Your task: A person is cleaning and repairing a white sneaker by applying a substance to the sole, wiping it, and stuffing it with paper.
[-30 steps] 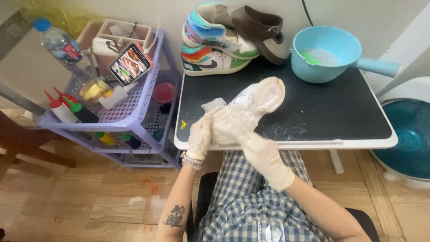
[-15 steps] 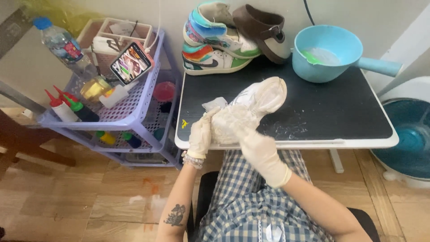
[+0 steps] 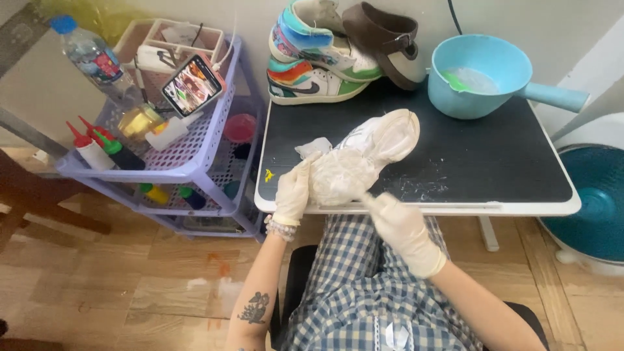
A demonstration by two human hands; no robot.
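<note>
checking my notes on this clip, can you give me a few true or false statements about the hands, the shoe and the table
1. Both hands wear pale gloves. True: left hand, right hand.
2. The left hand steadies the whitish foam-covered shoe at the table edge. True.
3. The blue scoop lies on the floor. False: it sits on the table.
4. The colourful sneakers stand on the purple cart. False: they are stacked at the table's back.
5. The phone screen is dark. False: it is lit.

Foam-covered white shoe (image 3: pixel 364 159), sole-up, table edge
</note>
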